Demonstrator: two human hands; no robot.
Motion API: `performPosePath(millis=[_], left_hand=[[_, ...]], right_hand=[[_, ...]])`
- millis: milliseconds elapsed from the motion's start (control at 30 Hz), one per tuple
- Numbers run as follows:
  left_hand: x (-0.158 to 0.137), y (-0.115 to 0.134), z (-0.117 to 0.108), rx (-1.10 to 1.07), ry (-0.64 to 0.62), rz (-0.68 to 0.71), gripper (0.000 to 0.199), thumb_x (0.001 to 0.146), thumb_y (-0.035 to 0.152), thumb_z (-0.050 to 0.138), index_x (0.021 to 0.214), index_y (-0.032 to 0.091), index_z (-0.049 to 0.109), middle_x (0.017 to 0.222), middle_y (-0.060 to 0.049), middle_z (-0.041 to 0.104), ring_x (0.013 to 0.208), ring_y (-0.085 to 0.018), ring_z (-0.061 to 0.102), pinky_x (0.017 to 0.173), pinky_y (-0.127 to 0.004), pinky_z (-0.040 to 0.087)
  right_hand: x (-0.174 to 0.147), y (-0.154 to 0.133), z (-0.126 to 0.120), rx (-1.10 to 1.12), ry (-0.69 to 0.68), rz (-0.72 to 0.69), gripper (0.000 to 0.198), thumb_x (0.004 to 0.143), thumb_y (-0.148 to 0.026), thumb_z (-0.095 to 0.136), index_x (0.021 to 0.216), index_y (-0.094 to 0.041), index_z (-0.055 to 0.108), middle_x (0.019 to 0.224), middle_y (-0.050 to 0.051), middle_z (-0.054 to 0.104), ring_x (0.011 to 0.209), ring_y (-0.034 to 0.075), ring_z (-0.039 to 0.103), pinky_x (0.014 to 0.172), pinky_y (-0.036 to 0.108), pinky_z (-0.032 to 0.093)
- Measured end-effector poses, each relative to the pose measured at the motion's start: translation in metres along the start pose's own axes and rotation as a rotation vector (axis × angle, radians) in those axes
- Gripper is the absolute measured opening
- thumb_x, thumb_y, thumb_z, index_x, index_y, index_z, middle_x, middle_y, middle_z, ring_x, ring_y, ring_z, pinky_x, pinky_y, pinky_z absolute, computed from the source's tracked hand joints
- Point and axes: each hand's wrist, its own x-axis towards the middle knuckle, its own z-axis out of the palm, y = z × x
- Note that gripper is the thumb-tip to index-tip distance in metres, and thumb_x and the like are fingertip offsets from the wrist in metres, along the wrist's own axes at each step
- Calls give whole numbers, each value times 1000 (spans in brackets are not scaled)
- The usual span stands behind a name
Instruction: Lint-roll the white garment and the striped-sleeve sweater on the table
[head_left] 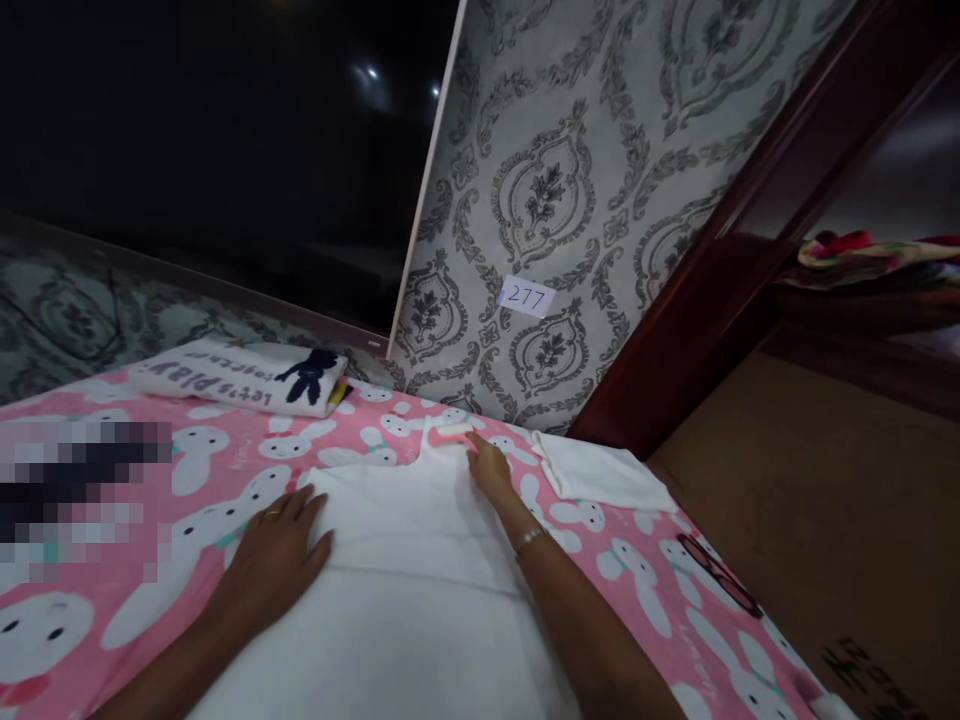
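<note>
Across a pink rabbit-print sheet (360,410): white garment (390,540), one. Lies flat, neckline toward the wall, near end running out of view below.

Left hand (281,545): rests palm down at the left edge of the garment, fingers apart and relaxed, grasping nothing; ring on one finger.

Right hand (491,470): grasps the handle of a pink-and-white brush (452,433), possibly a roller, fingers wrapped around. Places the head at the far shoulder strip, right of the neckline; touching or just above, cannot tell.

Step in hand, as judged: brushing the shoulder strip, left hand steadying the cloth. Seems to call next for a light, even stroke down the strip, with enough press from the left against bunching.

Nearby, apart: folded white cloth (607,475), right of the brush; folded lettered shirt (240,375), far left, below the television (210,150). On the wall: paper label (527,297), marked 277.
</note>
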Motion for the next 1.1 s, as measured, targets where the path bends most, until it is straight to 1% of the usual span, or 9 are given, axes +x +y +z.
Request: performPosePath(millis=[133, 267, 433, 567, 667, 800, 867, 967, 1100], left_hand=[[-1, 0, -7, -15, 7, 5, 55, 89, 37, 42, 134, 10, 59, 145, -18, 53, 131, -33, 52, 108, -48, 41], [1, 2, -11, 1, 5, 20, 54, 89, 36, 40, 132, 9, 60, 145, -19, 53, 131, -33, 52, 108, -48, 42], [6, 0, -7, 23, 7, 37, 59, 88, 41, 37, 133, 9, 58, 144, -19, 54, 131, -36, 51, 107, -51, 42], [7, -2, -3, 20, 29, 59, 63, 88, 44, 33, 133, 8, 57, 144, -20, 53, 131, -36, 50, 107, -51, 42], [8, -3, -3, 36, 31, 76, 65, 87, 44, 31, 133, 7, 57, 144, -20, 53, 131, -36, 50, 107, -50, 42], [9, -2, -6, 48, 11, 72, 65, 87, 44, 30, 133, 7, 57, 142, -21, 54, 129, -37, 52, 107, -50, 42], [10, -1, -7, 48, 5, 71, 65, 87, 44, 31, 133, 7, 57, 142, -21, 54, 129, -37, 52, 107, -50, 43], [11, -1, -8, 40, 11, 76, 64, 87, 45, 32, 132, 8, 57, 143, -20, 54, 129, -37, 52, 108, -51, 42], [11, -1, -10, 24, -9, 72, 65, 87, 46, 31, 134, 8, 57, 145, -20, 52, 131, -37, 50, 109, -50, 41]], right_hand=[[45, -31, -3, 75, 7, -30, 49, 92, -16, 47, 140, -23, 56, 129, 9, 68, 119, 22, 63, 99, 33, 48], [44, -20, -23, 179, 38, -117, 51, 95, -17, 42, 145, -22, 49, 145, 6, 56, 132, 18, 53, 108, 30, 41], [-20, 43, -42, 234, -34, -275, 50, 91, -17, 53, 138, -32, 57, 142, -4, 58, 130, 18, 54, 109, 32, 41], [-79, 102, -55, 229, -154, -386, 50, 90, -15, 52, 136, -34, 59, 138, -3, 61, 125, 20, 59, 107, 36, 43], [-107, 147, -82, 231, -155, -315, 49, 89, -14, 51, 134, -31, 61, 138, -1, 62, 125, 21, 59, 106, 35, 44], [-127, 184, -131, 145, -167, -139, 48, 83, -15, 56, 126, -32, 68, 125, 0, 70, 106, 24, 69, 94, 38, 53], [-133, 184, -143, 122, -97, -102, 48, 82, -16, 58, 126, -32, 68, 124, 0, 71, 107, 26, 69, 95, 39, 52], [-139, 165, -134, 208, 29, -178, 49, 86, -17, 54, 133, -30, 63, 135, 0, 64, 125, 24, 60, 105, 39, 45], [-152, 150, -100, 252, -62, -225, 47, 89, -19, 53, 133, -31, 62, 137, 0, 63, 125, 22, 60, 106, 38, 45]])
